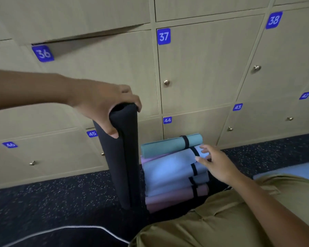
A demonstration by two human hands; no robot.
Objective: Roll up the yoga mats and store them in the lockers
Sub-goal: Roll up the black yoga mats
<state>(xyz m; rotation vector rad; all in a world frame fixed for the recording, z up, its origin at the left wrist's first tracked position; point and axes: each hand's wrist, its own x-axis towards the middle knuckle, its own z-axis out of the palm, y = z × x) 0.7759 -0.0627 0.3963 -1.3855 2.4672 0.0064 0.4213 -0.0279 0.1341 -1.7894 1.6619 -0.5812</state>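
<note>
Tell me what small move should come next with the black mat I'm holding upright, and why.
Probably lift the black rolled mat toward locker 36, whose door looks ajar. Your left hand already grips its top end, while your right hand only touches the blue mat in the floor stack.

We see a dark speckled floor (pixel 61 189). On it, at the lower left, lies a thin white cord (pixel 103 229); olive trousers (pixel 221 220) are above it at the right.
</note>
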